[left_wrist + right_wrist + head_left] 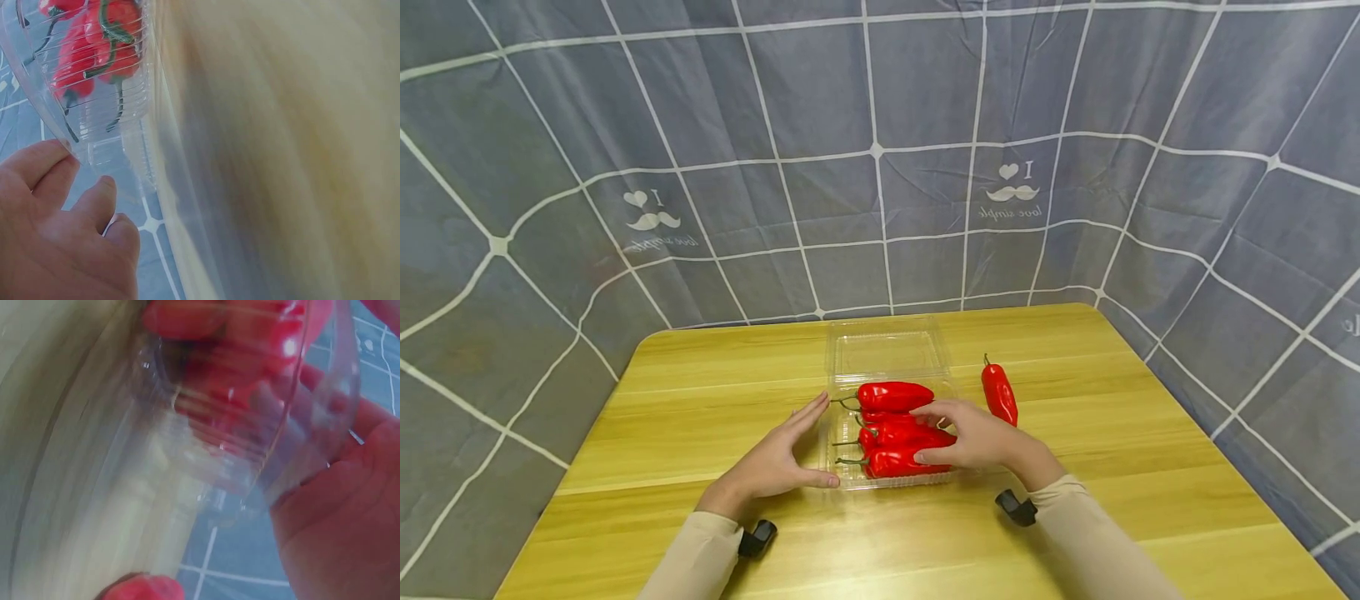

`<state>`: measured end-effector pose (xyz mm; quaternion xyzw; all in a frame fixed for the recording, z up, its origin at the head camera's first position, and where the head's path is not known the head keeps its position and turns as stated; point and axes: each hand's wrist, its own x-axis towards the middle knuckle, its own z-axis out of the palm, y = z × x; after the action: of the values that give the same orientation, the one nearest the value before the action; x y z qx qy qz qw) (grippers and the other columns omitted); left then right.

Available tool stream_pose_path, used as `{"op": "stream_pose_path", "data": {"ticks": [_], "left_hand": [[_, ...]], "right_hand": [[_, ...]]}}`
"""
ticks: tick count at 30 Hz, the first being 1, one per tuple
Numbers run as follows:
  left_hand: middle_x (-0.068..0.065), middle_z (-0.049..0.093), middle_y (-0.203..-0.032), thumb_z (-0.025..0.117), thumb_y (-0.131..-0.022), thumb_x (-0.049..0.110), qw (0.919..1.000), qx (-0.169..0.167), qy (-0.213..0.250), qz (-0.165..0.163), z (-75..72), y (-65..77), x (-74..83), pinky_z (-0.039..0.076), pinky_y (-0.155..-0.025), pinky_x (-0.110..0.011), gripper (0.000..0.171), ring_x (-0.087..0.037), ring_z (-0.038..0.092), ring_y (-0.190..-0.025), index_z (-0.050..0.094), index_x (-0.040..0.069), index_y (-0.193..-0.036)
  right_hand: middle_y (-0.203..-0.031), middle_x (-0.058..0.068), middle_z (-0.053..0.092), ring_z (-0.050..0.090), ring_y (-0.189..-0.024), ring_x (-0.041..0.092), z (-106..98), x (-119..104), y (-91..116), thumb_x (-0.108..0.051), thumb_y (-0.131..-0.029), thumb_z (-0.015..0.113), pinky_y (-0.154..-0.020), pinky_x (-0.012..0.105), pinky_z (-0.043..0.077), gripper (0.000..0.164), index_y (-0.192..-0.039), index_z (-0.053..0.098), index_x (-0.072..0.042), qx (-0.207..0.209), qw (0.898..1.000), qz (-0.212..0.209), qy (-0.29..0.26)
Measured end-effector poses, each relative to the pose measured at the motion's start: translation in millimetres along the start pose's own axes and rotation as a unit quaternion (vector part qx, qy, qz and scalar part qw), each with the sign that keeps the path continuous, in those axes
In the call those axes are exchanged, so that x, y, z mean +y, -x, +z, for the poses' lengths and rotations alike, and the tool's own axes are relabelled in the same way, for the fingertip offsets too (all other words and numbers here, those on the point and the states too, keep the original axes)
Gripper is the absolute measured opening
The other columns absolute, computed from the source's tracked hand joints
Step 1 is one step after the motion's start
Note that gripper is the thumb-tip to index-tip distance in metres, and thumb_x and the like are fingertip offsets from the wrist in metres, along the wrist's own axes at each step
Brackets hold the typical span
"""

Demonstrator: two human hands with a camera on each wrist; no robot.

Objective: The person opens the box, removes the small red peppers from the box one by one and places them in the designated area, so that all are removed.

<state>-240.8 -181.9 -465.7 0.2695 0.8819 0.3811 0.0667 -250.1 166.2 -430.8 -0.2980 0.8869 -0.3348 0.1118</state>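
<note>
A clear plastic clamshell box point(842, 475) lies with its lid point(887, 354) folded back, away from the person. Several red peppers point(895, 395) lie side by side in its base, their green stems pointing left. My left hand point(778, 458) is at the box's left side, thumb and fingers spread, fingertips right at the edge. Over the right part of the peppers reaches my right hand point(981, 435), thumb on the nearest pepper point(895, 463) and fingers farther back among the others. The clear wall point(300, 462) stands in front of those fingers in the right wrist view.
One more red pepper point(1000, 396) lies on the wooden table point(1112, 467), right of the box, its stem pointing away. A grey curtain point(925, 92) with white grid lines hangs behind the table and along both sides.
</note>
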Motion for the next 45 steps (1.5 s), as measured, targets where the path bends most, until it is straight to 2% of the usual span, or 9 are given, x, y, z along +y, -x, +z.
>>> {"op": "stream_pose_path", "data": {"ticks": [4, 11, 20, 28, 33, 38, 45], "left_hand": [[0.007, 0.010, -0.168, 0.088, -0.073, 0.051, 1.0000, 0.000, 0.003, 0.000, 0.4, 0.3, -0.2, 0.018, -0.114, -0.068, 0.117, -0.029, 0.012, -0.151, 0.019, 0.023, -0.163], [0.007, 0.009, -0.168, 0.088, -0.073, 0.050, 1.0000, 0.000, 0.003, 0.000, 0.2, 0.3, -0.8, 0.018, -0.114, -0.067, 0.117, -0.028, 0.012, -0.151, 0.019, 0.024, -0.163], [0.007, 0.010, -0.168, 0.088, -0.072, 0.052, 1.0000, 0.003, 0.001, 0.004, 0.7, 0.1, -2.4, 0.018, -0.114, -0.067, 0.118, -0.028, 0.012, -0.151, 0.019, 0.024, -0.163], [0.005, 0.010, -0.169, 0.088, -0.073, 0.049, 1.0000, 0.002, 0.006, 0.003, 0.5, 0.3, -0.5, 0.018, -0.114, -0.068, 0.116, -0.029, 0.012, -0.151, 0.019, 0.022, -0.163], [0.004, 0.011, -0.169, 0.088, -0.074, 0.049, 1.0000, 0.003, 0.004, 0.006, 0.1, 0.2, 0.4, 0.019, -0.113, -0.068, 0.115, -0.031, 0.013, -0.151, 0.021, 0.020, -0.163], [0.004, 0.011, -0.169, 0.088, -0.074, 0.049, 1.0000, 0.003, 0.006, 0.005, 0.1, 0.4, 0.3, 0.018, -0.113, -0.068, 0.115, -0.030, 0.013, -0.151, 0.021, 0.019, -0.163], [0.004, 0.011, -0.169, 0.087, -0.073, 0.051, 1.0000, 0.005, 0.006, 0.002, 0.4, 1.0, -0.7, 0.019, -0.113, -0.068, 0.116, -0.030, 0.013, -0.151, 0.021, 0.020, -0.163]], "right_hand": [[-0.122, -0.001, 0.063, 0.057, -0.111, 0.019, 4, -2, -2, -0.049, -0.089, 0.072, -0.097, 0.043, 0.050, 0.064, -0.137, 0.061, -0.009, -0.002, 1.000, 0.007, 0.017], [-0.131, 0.002, 0.060, 0.056, -0.115, 0.020, 7, -1, -4, -0.040, -0.093, 0.071, -0.095, 0.042, 0.052, 0.048, -0.131, 0.066, -0.010, 0.002, 1.000, -0.015, 0.019], [-0.123, -0.005, 0.061, 0.055, -0.103, 0.015, 8, -1, -5, -0.036, -0.090, 0.073, -0.085, 0.035, 0.053, 0.042, -0.125, 0.069, -0.014, 0.005, 1.000, -0.026, 0.002], [-0.129, -0.002, 0.059, 0.053, -0.120, 0.020, 10, -2, -6, -0.035, -0.096, 0.067, -0.099, 0.044, 0.050, 0.034, -0.125, 0.068, -0.016, 0.004, 1.000, -0.013, -0.010], [-0.120, -0.002, 0.063, 0.058, -0.109, 0.019, 10, -4, -10, -0.021, -0.098, 0.065, -0.095, 0.043, 0.051, 0.024, -0.121, 0.068, -0.014, 0.010, 1.000, -0.012, -0.016], [-0.113, -0.001, 0.067, 0.061, -0.101, 0.017, 10, -4, -14, -0.015, -0.096, 0.067, -0.091, 0.039, 0.053, 0.025, -0.120, 0.069, -0.011, 0.006, 0.999, 0.008, -0.036], [-0.115, 0.003, 0.070, 0.063, -0.105, 0.023, 7, -5, -20, -0.015, -0.091, 0.075, -0.092, 0.041, 0.054, 0.034, -0.124, 0.070, -0.005, 0.000, 0.998, 0.035, -0.054]]}}
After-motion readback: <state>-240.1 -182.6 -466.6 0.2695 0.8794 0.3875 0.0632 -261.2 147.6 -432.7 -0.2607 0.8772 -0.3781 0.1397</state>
